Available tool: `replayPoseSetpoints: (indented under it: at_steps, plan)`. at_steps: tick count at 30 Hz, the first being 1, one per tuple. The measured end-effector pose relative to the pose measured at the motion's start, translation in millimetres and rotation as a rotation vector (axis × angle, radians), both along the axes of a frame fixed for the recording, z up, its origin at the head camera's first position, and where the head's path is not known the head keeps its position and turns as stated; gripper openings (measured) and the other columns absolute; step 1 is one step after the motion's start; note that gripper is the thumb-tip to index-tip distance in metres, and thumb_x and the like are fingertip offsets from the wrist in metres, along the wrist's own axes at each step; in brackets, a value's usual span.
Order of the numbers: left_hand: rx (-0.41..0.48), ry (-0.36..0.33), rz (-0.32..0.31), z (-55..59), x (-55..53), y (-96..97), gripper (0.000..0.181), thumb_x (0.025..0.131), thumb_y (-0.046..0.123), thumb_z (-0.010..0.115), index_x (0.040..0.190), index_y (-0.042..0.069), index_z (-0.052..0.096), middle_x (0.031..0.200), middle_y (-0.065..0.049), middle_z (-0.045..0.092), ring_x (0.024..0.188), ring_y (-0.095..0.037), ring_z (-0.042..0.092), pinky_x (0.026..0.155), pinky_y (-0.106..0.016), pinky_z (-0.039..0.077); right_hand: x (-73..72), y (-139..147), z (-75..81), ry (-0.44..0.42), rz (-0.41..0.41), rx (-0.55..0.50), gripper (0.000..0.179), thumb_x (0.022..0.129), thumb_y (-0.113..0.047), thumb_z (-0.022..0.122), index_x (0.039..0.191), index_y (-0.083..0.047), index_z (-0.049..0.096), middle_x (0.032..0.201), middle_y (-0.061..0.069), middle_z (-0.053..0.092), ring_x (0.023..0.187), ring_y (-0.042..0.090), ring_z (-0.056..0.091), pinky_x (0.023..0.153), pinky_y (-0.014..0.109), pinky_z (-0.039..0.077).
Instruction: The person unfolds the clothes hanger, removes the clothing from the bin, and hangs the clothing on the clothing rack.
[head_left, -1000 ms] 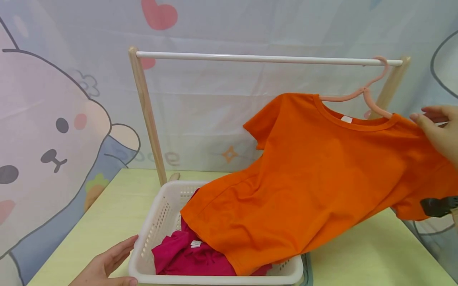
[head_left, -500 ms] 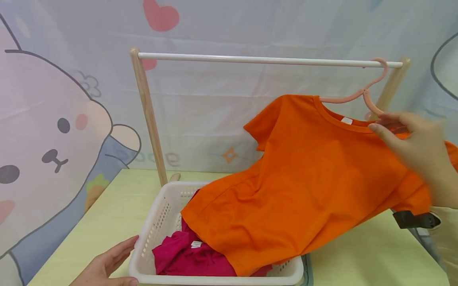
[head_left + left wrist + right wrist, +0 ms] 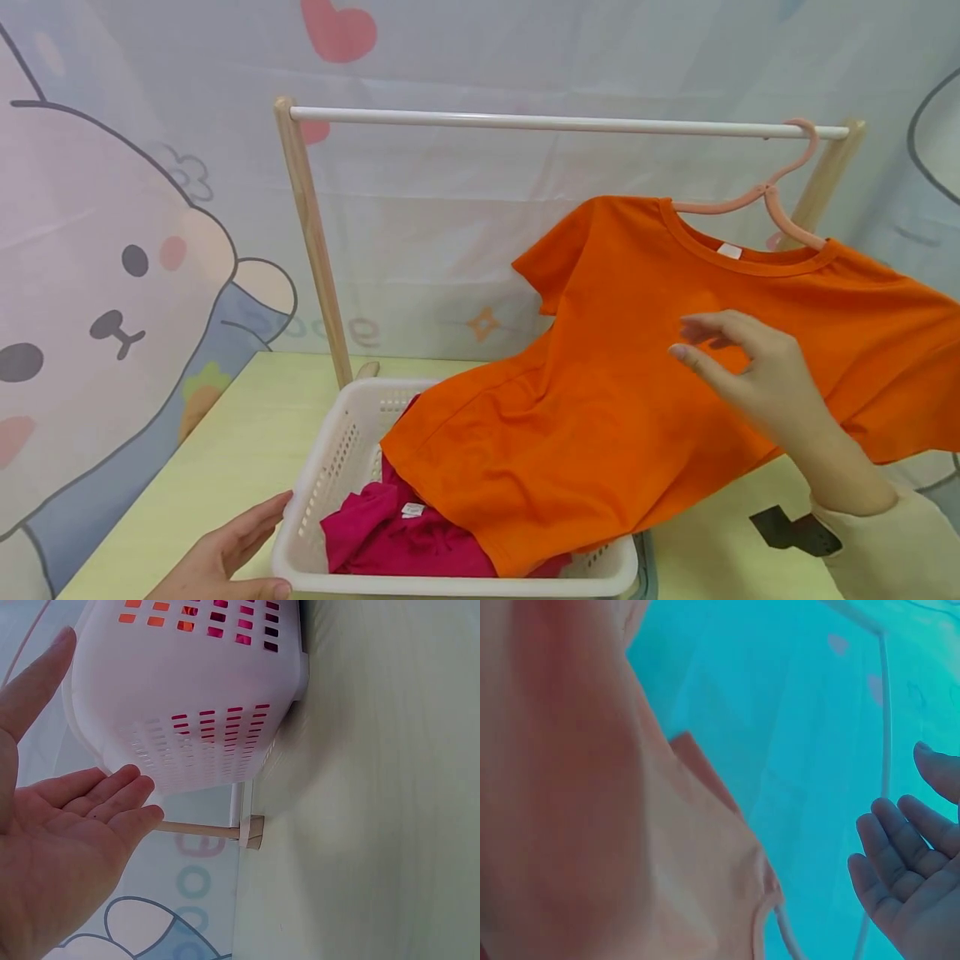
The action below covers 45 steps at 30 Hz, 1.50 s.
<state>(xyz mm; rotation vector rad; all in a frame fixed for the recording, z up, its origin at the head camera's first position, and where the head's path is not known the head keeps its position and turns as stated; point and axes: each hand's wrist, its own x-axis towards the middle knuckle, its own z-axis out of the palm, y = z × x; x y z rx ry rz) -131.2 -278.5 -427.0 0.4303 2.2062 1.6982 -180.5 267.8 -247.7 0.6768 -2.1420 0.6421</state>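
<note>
An orange T-shirt hangs on a pink hanger hooked over the right end of the rack's white bar. Its hem drapes into a white basket, over a magenta garment with a small white label. My right hand is in front of the shirt's chest, fingers relaxed and holding nothing; in the right wrist view the shirt looks pale. Beside the basket's left wall, my left hand has its fingertips at the rim. The left wrist view shows that palm open, fingers lightly bent.
Wooden posts carry the bar at both ends. The basket stands on a pale yellow table. A grey-blue edge of something shows at the basket's right side. Behind hangs a printed cloth with cartoon figures.
My right hand has come left and down, from the shirt's sleeve side past the collar to in front of the chest. The left hand, basket and shirt stay nearly where they were.
</note>
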Motion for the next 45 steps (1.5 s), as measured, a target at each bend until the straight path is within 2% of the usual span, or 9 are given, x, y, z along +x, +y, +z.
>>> replayPoseSetpoints:
  at_steps: [2, 7, 11, 20, 26, 29, 33, 40, 45]
  plan:
    - [0.002, 0.000, 0.000, 0.2, 0.2, 0.4, 0.083, 0.089, 0.008, 0.067, 0.151, -0.004, 0.013, 0.131, 0.033, 0.047, 0.117, 0.020, 0.037, 0.091, -0.013, 0.040, 2.6, -8.7, -11.2, -0.034, 0.015, 0.004, 0.033, 0.075, 0.000, 0.080, 0.106, -0.002, 0.069, 0.095, 0.007, 0.070, 0.084, 0.000, 0.058, 0.079, 0.004, 0.042]
    - [0.007, 0.008, -0.002, 0.5, 0.2, 1.4, 0.083, 0.089, 0.007, 0.067, 0.151, -0.005, 0.012, 0.131, 0.033, 0.047, 0.118, 0.019, 0.038, 0.092, -0.012, 0.040, 5.7, -26.0, -44.3, -0.144, 0.082, 0.007, 0.033, 0.076, -0.003, 0.079, 0.106, -0.008, 0.069, 0.098, -0.001, 0.069, 0.085, 0.011, 0.061, 0.077, 0.009, 0.045]
    - [0.009, 0.017, -0.002, 0.6, 0.2, 1.8, 0.083, 0.089, 0.007, 0.067, 0.151, -0.005, 0.013, 0.132, 0.032, 0.047, 0.118, 0.019, 0.038, 0.093, -0.012, 0.039, 6.5, -36.4, -67.4, -0.185, 0.154, 0.011, 0.034, 0.075, -0.005, 0.081, 0.107, -0.011, 0.069, 0.098, -0.006, 0.068, 0.086, 0.012, 0.062, 0.076, 0.017, 0.049]
    - [0.014, 0.063, 0.001, 0.1, 1.1, 1.5, 0.080, 0.089, 0.006, 0.067, 0.150, -0.007, 0.017, 0.132, 0.031, 0.048, 0.119, 0.018, 0.039, 0.093, -0.011, 0.037, 7.6, -56.5, -100.7, -0.264, 0.340, 0.054, 0.037, 0.075, -0.009, 0.081, 0.109, -0.006, 0.066, 0.102, 0.002, 0.068, 0.089, 0.016, 0.063, 0.077, 0.030, 0.054]
    - [0.038, 0.014, 0.000, -1.3, 1.3, 0.0, 0.077, 0.090, 0.007, 0.066, 0.153, 0.007, 0.022, 0.132, 0.031, 0.047, 0.119, 0.018, 0.039, 0.093, -0.012, 0.040, 6.7, -60.5, -113.8, -0.433, 0.287, 0.143, 0.044, 0.081, -0.034, 0.077, 0.115, -0.008, 0.065, 0.110, -0.002, 0.063, 0.098, 0.014, 0.060, 0.085, 0.034, 0.054]
    - [0.060, -0.015, -0.006, -2.7, 1.5, -1.0, 0.071, 0.091, 0.007, 0.066, 0.149, 0.030, 0.031, 0.132, 0.033, 0.047, 0.118, 0.019, 0.039, 0.093, -0.013, 0.041, 6.2, -61.9, -116.8, -0.498, 0.241, 0.199, 0.052, 0.081, -0.047, 0.073, 0.116, -0.010, 0.065, 0.113, -0.004, 0.060, 0.100, 0.014, 0.057, 0.088, 0.035, 0.052]
    - [0.079, -0.012, -0.017, -3.7, 1.3, -1.1, 0.066, 0.091, 0.006, 0.065, 0.136, 0.045, 0.037, 0.132, 0.033, 0.046, 0.118, 0.019, 0.039, 0.093, -0.012, 0.042, 5.2, -62.7, -120.3, -0.529, 0.207, 0.252, 0.053, 0.080, -0.053, 0.071, 0.115, -0.013, 0.066, 0.113, -0.005, 0.060, 0.100, 0.014, 0.055, 0.087, 0.036, 0.051]
    - [0.079, -0.003, -0.020, -4.5, 0.8, -0.4, 0.066, 0.091, 0.006, 0.066, 0.139, 0.041, 0.037, 0.131, 0.032, 0.048, 0.118, 0.019, 0.040, 0.093, -0.011, 0.041, 2.4, -62.3, -127.8, -0.463, 0.191, 0.336, 0.029, 0.083, -0.032, 0.077, 0.106, -0.018, 0.069, 0.102, -0.011, 0.062, 0.094, 0.010, 0.053, 0.083, 0.035, 0.046]
    - [0.088, 0.020, -0.032, -5.1, 0.9, 0.7, 0.066, 0.090, 0.005, 0.065, 0.135, 0.046, 0.038, 0.131, 0.032, 0.048, 0.118, 0.018, 0.040, 0.093, -0.011, 0.040, -0.1, -63.7, -132.0, -0.411, 0.195, 0.332, 0.016, 0.081, -0.015, 0.077, 0.096, -0.018, 0.072, 0.092, -0.012, 0.066, 0.085, 0.007, 0.057, 0.072, 0.026, 0.038]
